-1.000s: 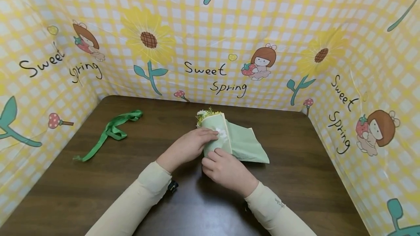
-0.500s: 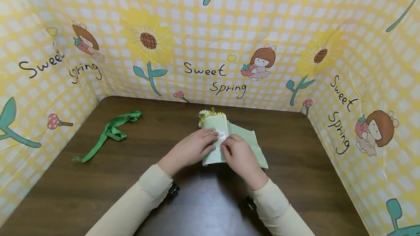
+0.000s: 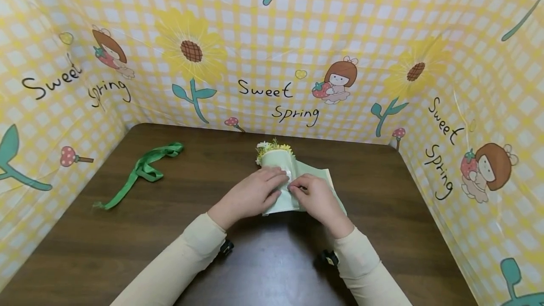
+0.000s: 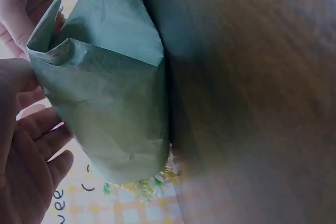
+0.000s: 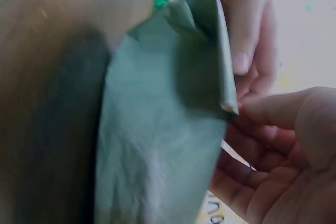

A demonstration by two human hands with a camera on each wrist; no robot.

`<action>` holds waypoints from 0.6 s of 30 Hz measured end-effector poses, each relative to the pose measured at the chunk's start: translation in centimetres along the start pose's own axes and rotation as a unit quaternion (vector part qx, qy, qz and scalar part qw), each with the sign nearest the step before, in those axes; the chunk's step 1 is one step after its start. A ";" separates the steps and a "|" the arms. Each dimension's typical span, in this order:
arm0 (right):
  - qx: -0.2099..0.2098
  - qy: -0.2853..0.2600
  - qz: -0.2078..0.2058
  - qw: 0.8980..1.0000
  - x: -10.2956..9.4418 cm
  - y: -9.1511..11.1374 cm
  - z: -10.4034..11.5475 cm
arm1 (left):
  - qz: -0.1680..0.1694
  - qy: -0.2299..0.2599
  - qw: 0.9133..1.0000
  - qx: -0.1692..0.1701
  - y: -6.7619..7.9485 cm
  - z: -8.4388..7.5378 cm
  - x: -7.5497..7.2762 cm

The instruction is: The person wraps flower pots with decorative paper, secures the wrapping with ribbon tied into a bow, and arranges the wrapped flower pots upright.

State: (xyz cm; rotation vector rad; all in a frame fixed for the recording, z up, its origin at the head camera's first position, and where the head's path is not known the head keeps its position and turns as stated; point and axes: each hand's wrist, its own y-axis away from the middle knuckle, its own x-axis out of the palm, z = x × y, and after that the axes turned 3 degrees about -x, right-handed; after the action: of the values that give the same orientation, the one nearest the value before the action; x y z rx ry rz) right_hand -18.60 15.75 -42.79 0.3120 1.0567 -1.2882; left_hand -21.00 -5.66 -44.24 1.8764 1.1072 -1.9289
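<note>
A small bouquet of white and yellow flowers (image 3: 285, 147) lies on the table, its blossoms showing past the far end of pale green wrapping paper (image 3: 276, 158). My left hand (image 3: 251, 193) rests across the left side of the paper, fingers mostly straight and pressing on it. With thumb and forefinger, my right hand (image 3: 318, 196) pinches the paper near its seam. Beside the fingertips shows a shiny whitish strip (image 3: 290, 174). The near end of the wrap (image 5: 157, 77) looks open and folded in the right wrist view. Flower stems are hidden inside.
A green ribbon (image 3: 146, 170) lies loosely bent on the left of the dark wooden table (image 3: 204, 155). Yellow checked cloth (image 3: 263, 46) with printed flowers and figures walls the table at the back and both sides.
My right hand has moved from the near end of the wrap up and right to the seam. The left hand has shifted slightly right over the paper. The ribbon has stayed put.
</note>
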 end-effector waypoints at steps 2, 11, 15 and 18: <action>0.019 0.007 -0.007 1.000 -0.9 -0.1 -0.7 | -0.003 -0.012 1.000 0.011 0.0 0.0 0.0; 0.242 0.097 0.094 0.961 -5.0 0.8 -6.2 | -0.001 -0.031 0.999 0.022 0.0 -0.3 -0.6; 0.289 0.052 0.163 0.942 -5.1 1.1 -7.7 | 0.020 -0.046 0.998 0.022 -0.1 -0.5 -0.5; 0.306 0.008 0.158 0.939 -4.6 1.0 -8.5 | 0.030 -0.053 0.998 0.014 -0.1 -0.6 -0.4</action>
State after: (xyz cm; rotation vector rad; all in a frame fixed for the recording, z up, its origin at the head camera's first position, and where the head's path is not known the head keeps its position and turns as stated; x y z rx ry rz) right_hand -21.19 25.00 -44.02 0.9253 0.5596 -1.2927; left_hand -20.53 -5.30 -43.76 1.7766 0.9873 -1.9950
